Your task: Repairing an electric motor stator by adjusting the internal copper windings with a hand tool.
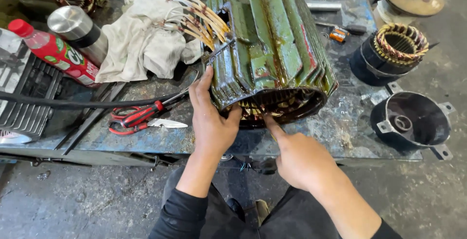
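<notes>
A large green ribbed motor housing (pixel 272 49) lies on its side on the metal workbench (pixel 340 132), its open end toward me with copper windings visible inside. Several cream lead wires (pixel 199 17) stick out of its left side. My left hand (pixel 211 122) grips the housing's near left rim, thumb hooked on the opening's edge. My right hand (pixel 301 158) is at the lower rim, its index finger poking into the windings at the opening.
Red-handled scissors (pixel 138 117) and a black cable (pixel 73 103) lie left of the housing. A dirty white rag (pixel 141 34), red bottle (pixel 56 54) and steel flask (pixel 78 27) sit at back left. A wound stator (pixel 394 49) and black end cover (pixel 413 122) are at right.
</notes>
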